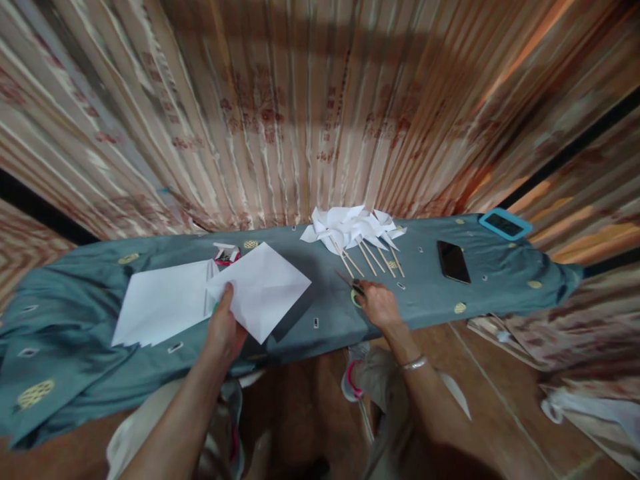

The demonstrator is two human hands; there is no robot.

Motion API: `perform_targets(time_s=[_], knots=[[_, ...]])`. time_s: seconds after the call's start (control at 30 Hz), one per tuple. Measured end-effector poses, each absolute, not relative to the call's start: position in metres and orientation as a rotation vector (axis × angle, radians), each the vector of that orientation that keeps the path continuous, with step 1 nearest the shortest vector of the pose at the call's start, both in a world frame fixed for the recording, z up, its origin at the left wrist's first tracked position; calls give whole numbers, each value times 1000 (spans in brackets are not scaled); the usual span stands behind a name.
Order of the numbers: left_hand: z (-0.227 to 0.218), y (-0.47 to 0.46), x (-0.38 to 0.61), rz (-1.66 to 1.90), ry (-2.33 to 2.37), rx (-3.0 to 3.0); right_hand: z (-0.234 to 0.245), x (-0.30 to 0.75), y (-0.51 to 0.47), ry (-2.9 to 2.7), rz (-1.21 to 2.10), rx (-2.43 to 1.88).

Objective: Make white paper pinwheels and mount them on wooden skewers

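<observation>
My left hand (227,331) pinches a white square sheet of paper (267,290) near its left corner, thumb on top, and the sheet is raised over the cloth. Closed around a pair of scissors (357,291) is my right hand (381,305), low over the middle of the table; the blades point up and left, away from my body. A stack of white paper (163,300) lies left of the held sheet. Behind it sits a small red-and-white open box (227,255) with tiny contents I cannot make out. Several white paper pinwheels (350,227) on thin sticks lie bunched beyond my right hand.
A dark cloth with yellow patterns (430,303) covers the narrow table. Toward its right end lie a black phone (453,262) and a blue-framed device (505,224). A pleated curtain (300,120) hangs close behind the table. My legs are below its front edge.
</observation>
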State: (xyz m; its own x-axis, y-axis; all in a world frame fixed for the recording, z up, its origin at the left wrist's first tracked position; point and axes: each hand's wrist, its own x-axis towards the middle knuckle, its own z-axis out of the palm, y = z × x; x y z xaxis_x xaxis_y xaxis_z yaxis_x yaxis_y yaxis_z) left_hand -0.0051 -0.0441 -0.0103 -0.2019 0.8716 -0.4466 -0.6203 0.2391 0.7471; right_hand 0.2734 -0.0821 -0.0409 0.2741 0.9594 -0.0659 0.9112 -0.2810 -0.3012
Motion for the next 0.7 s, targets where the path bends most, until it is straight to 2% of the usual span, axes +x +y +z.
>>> perform_targets(time_s=[0.1, 0.27, 0.37, 0.53, 0.7], knots=[[-11, -43, -3, 1408, 1042, 279, -46, 275, -82, -1736, 419, -2257], [-9, -40, 3, 1469, 940, 253, -52, 259, -81, -1037, 1153, -1525], [-10, -40, 3, 1539, 930, 240, -49, 237, -84, -748, 1451, -1218], [-6, -42, -7, 1645, 938, 351, -36, 201, -95, -661, 1707, -1040], [20, -25, -2, 1692, 893, 475, -24, 190, -106, -707, 1883, -986]])
